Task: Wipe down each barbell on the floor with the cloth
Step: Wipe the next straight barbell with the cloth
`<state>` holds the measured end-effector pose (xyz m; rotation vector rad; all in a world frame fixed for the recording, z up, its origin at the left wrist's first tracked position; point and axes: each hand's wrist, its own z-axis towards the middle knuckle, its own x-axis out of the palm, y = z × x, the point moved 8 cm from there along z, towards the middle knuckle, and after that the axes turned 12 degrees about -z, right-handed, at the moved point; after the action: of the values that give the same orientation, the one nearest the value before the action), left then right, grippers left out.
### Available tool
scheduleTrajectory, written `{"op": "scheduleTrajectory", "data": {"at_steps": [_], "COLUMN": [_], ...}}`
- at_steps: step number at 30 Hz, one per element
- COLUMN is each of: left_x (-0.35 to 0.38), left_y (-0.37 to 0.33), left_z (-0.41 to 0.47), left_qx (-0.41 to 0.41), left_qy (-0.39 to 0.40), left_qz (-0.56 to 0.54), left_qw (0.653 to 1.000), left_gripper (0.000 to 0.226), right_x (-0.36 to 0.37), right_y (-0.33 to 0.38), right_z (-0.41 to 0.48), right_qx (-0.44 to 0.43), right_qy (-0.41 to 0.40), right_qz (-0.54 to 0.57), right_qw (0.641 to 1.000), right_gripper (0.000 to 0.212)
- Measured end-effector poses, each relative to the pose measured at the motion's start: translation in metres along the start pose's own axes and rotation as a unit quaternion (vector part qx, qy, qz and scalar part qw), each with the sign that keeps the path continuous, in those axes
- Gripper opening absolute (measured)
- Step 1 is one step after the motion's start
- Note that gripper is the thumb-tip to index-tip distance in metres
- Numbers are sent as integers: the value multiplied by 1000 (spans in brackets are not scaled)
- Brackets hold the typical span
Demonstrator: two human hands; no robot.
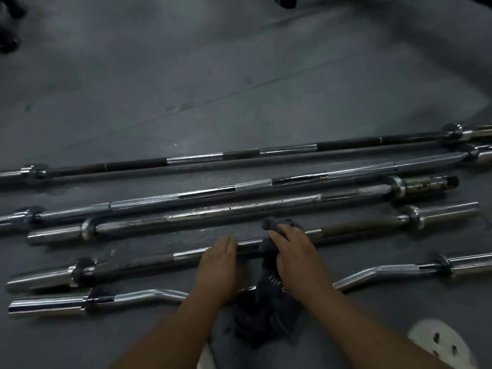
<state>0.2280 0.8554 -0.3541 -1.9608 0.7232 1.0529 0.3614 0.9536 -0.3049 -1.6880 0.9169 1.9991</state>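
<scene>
Cloth (266, 310) bunched in right hand (295, 254) on barbell (346, 230); left hand (219, 265) curled over same barbell.

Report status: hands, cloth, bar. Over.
Left hand holds second-nearest bar. Right hand grips cloth against that bar. Cloth tail drapes over curl bar.

Open floor (239, 75) beyond close-packed barbells (239, 187)
</scene>
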Motion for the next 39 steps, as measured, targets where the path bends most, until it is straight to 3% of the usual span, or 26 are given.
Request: {"op": "scheduleTrajectory", "data": {"at_steps": [6, 10, 13, 16, 17, 18, 21, 22, 24, 26, 27, 29, 30, 32, 34, 35, 37, 39], "left_x": [34, 42, 40, 47, 50, 50, 48, 49, 53, 58, 54, 42, 39, 40, 43, 47, 53, 46], "left_y": [18, 29, 32, 41, 41, 39, 23, 23, 32, 37, 34, 20, 9, -7, -3, 4, 12, 9], "left_z": [37, 52, 68, 92, 93, 89, 68, 68, 84, 94, 96, 88, 78, 64, 79, 87, 93, 94], "left_qx": [23, 24, -23, -95, -99, -89, -12, -11, -40, -80, -78, -44, -11, 28, 16, -8, -53, -45], "left_qy": [-4, -52, 43, 195, 203, 178, 5, 18, 145, 266, 248, 108, 40, -8, 56, 128, 230, 171], "left_qz": [29, 65, 43, 17, 17, 34, 40, 40, 18, -10, -1, 47, 56, 36, 31, 28, 7, 19], "left_qw": [999, 996, 998, 976, 974, 979, 999, 999, 988, 961, 966, 992, 998, 999, 998, 991, 972, 984], "left_gripper": [61, 46, 32, 40, 41, 40, 29, 28, 31, 38, 41, 37, 30, 20, 23, 29, 36, 33], "right_x": [69, 78, 76, 64, 63, 67, 88, 88, 76, 67, 61, 60, 65, 74, 77, 75, 72, 68], "right_y": [-5, 49, 4, -57, -56, -42, 25, 30, 0, -53, -74, -83, -70, -29, -5, -8, -25, -41], "right_z": [19, 27, 33, 37, 38, 37, 21, 19, 25, 27, 28, 27, 26, 20, 19, 23, 34, 45], "right_qx": [43, -64, -88, 28, 57, 58, -34, -64, -84, -35, 6, 67, 76, 44, 1, -7, -13, -1], "right_qy": [91, 90, 73, 89, 93, 105, 134, 134, 100, 105, 114, 144, 164, 187, 179, 172, 185, 177], "right_qz": [-20, 8, -48, -68, -65, -63, -50, -42, -62, -99, -104, -97, -88, -87, -80, -77, -91, -93], "right_qw": [995, 994, 992, 993, 992, 991, 989, 988, 989, 989, 988, 983, 980, 978, 981, 982, 978, 980], "right_gripper": [48, 48, 45, 41, 40, 41, 57, 60, 60, 57, 56, 58, 63, 72, 76, 75, 58, 38]}}
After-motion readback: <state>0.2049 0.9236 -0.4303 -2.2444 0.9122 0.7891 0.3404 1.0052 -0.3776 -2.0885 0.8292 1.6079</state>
